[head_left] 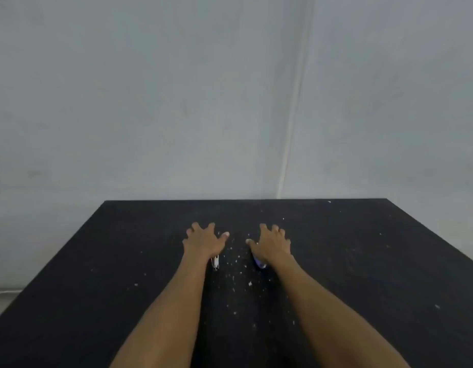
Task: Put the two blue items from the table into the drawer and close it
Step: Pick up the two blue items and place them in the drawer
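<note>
Both my hands are stretched out over the black table (97, 274), palms down and fingers spread. My left hand (203, 241) holds nothing; a small white item (215, 262) peeks out from under its wrist. Under the wrist of my right hand (271, 245) a small blue item (260, 263) shows only its edge, the rest hidden by the arm. I cannot tell whether either hand touches its item. A second blue item and the drawer are not in view.
White crumbs and specks are scattered on the table between my forearms. A pale grey wall (177, 102) rises just behind the table's far edge. A white cable (286, 160) runs down the wall to the table's back edge.
</note>
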### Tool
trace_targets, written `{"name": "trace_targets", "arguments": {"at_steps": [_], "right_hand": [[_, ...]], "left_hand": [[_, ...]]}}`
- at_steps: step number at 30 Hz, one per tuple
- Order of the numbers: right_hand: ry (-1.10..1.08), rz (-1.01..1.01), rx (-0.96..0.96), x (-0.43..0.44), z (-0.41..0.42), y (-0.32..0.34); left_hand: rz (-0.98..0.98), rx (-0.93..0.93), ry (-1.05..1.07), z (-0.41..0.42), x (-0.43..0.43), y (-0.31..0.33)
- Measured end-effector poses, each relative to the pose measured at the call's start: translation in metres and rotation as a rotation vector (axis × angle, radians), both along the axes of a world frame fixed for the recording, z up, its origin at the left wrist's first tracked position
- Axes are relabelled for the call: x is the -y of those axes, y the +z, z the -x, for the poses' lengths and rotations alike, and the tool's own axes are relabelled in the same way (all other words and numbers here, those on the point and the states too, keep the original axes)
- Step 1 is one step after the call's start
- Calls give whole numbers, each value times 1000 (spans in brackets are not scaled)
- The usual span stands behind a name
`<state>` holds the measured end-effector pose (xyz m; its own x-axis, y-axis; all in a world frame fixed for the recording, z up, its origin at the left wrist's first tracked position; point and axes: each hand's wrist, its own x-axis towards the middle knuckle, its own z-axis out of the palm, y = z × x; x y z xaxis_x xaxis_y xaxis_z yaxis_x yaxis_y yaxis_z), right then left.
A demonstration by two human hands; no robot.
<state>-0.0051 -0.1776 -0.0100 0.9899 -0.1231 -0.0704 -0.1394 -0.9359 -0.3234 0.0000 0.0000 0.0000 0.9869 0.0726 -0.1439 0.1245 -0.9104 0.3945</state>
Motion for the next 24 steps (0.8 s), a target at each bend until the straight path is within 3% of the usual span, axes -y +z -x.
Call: {"name": "trace_targets", "arguments": {"at_steps": [2, 5, 12, 14, 20, 24], "right_hand": [[3, 83, -14, -1, 12, -21], [4, 163, 87, -4, 25, -45], [13, 135, 196, -12, 31, -48], [-12, 86, 254, -13, 32, -49], [-185, -310, 546, -7, 42, -31], [-264, -278, 659, 15, 50, -24]], "left_hand": [[-49, -22, 6, 11, 7, -24], [-156, 124, 23, 24, 13, -48], [22, 195, 29, 33, 20, -45], [101, 238, 43, 32, 21, -43], [442, 539, 173, 36, 34, -24], [467, 690, 103, 39, 58, -15]]}}
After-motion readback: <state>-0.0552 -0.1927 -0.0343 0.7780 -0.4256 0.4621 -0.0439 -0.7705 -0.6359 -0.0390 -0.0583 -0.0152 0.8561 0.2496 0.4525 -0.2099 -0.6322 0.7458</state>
